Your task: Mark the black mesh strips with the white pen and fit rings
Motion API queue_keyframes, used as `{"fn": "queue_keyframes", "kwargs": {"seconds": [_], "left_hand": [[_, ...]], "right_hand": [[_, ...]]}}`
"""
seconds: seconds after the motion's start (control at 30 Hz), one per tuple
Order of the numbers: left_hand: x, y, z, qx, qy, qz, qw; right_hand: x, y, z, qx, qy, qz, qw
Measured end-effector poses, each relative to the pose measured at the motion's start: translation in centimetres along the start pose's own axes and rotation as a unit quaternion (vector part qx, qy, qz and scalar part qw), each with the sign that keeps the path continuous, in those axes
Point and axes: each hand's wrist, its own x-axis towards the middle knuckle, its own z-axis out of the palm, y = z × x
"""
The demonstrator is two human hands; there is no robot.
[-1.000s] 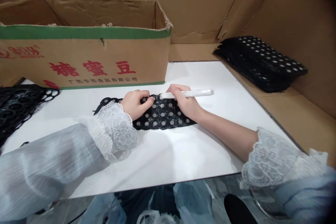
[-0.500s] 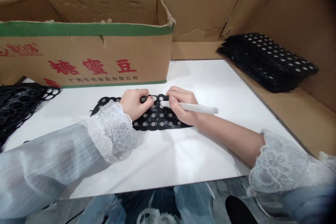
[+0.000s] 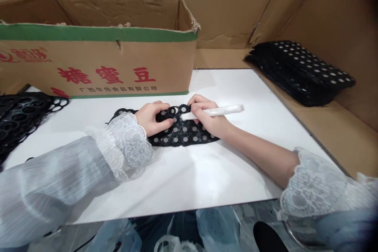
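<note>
A black sheet [image 3: 180, 139] with rows of pale round dots lies on the white tabletop in front of me. My left hand [image 3: 150, 119] holds its left part, thumb on the near side and fingers bent over the far edge. A white pen-like tool [image 3: 227, 110] is in the closed fingers of my right hand [image 3: 210, 117]. Its left tip is at the dotted surface, close to my left thumb; whether it touches is hard to see. Some fingertips of my right hand rest at the sheet's far edge, partly hidden.
Behind the sheet stands an open cardboard box [image 3: 124, 57] with a green rim and red lettering. Black netting with round holes [image 3: 26, 116] lies at the left. A stack of black dotted sheets [image 3: 304, 71] sits on cardboard at the right. Cardboard walls [image 3: 230, 4] enclose the back.
My left thumb and index finger have spread farther apart on the sheet. The white tool's rear end has tilted upward, and my right hand has shifted slightly.
</note>
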Motion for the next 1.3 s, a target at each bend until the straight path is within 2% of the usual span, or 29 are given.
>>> {"fn": "queue_keyframes", "kwargs": {"seconds": [0.13, 0.2, 0.37, 0.57, 0.77, 0.83, 0.9, 1.0, 1.1, 1.2, 1.3], "left_hand": [[0.2, 0.0, -0.1, -0.038, -0.015, 0.009, 0.999], [0.3, -0.1, -0.1, -0.051, -0.025, 0.011, 0.998], [0.1, 0.2, 0.0, -0.050, -0.007, -0.005, 0.999], [-0.5, 1.2, 0.4, -0.004, 0.028, -0.006, 1.000], [-0.6, 1.6, 0.5, 0.030, 0.033, -0.019, 0.999], [-0.5, 1.6, 0.4, 0.050, 0.038, -0.039, 0.997], [-0.3, 1.5, 0.2, 0.071, 0.042, -0.048, 0.995], [0.1, 1.3, 0.1, 0.081, 0.037, -0.044, 0.995], [0.3, 1.3, 0.1, 0.101, 0.033, -0.059, 0.993], [0.6, 1.3, 0.1, 0.125, 0.036, -0.089, 0.987], [0.8, 1.4, 0.1, 0.137, 0.054, -0.122, 0.982]], "right_hand": [[0.1, 0.3, 0.2, -0.066, 0.006, -0.078, 0.995], [0.2, 0.5, 0.3, -0.099, 0.006, -0.095, 0.991], [0.1, 0.3, 0.6, -0.204, 0.009, -0.073, 0.976], [0.0, -0.1, 1.5, -0.354, -0.017, -0.056, 0.933], [0.6, 0.4, 2.1, -0.427, -0.003, -0.058, 0.903], [0.7, 0.7, 1.9, -0.419, 0.007, -0.071, 0.905], [0.7, 1.0, 1.4, -0.381, 0.015, -0.083, 0.921], [0.6, 1.1, 0.8, -0.259, 0.019, -0.085, 0.962], [0.3, 0.6, 0.4, -0.116, 0.031, -0.044, 0.992], [0.1, 0.0, 0.4, -0.033, 0.054, -0.003, 0.998], [-0.1, -0.6, 0.6, -0.004, 0.055, -0.003, 0.998]]}}
